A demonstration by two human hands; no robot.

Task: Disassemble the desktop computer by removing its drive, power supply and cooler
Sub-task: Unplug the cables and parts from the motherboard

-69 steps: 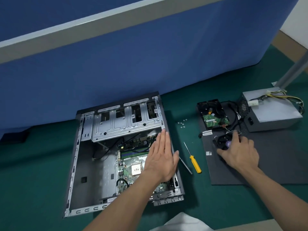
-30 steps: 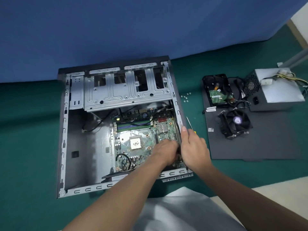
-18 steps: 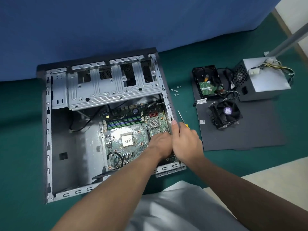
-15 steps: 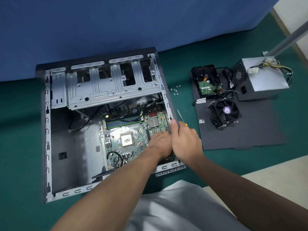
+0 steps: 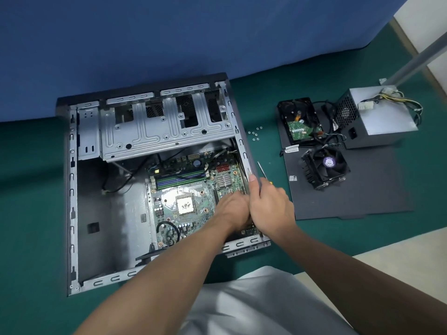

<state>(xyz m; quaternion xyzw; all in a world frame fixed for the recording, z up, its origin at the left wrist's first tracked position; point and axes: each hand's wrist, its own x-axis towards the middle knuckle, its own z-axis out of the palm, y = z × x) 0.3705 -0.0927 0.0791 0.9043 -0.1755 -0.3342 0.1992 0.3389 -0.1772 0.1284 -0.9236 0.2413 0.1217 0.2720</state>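
Hands have changed places: a couple of seconds back the right hand point(image 5: 271, 209) lay on the cooler point(image 5: 325, 165) out on the black mat point(image 5: 350, 201), and the left hand point(image 5: 232, 209) lay flat on the rim of the case point(image 5: 71, 189). Now both are close together at the case's right wall, and over the last half second they have barely stirred. The right hand is clamped on that wall, thumb straight along the rim and fingers over the outside. The left hand is inside, over the right edge of the motherboard point(image 5: 188, 187). Its fingers curl down out of sight, so I cannot tell whether they hold anything. The cooler has been let go and sits free on the mat, just beside the drive point(image 5: 300, 122) and near the power supply point(image 5: 379, 117). With the processor point(image 5: 185, 205) bare and the drive cage point(image 5: 164, 129) vacant, all three removals look done. The grip probably serves only to shift or steady the case. A screwdriver point(image 5: 262, 170) lies partly under the right hand, and loose screws point(image 5: 255, 134) lie between case and mat. No brand can be read: the purple label on the cooler's hub and the white sticker point(image 5: 293, 178) on the mat carry print too small to make out.
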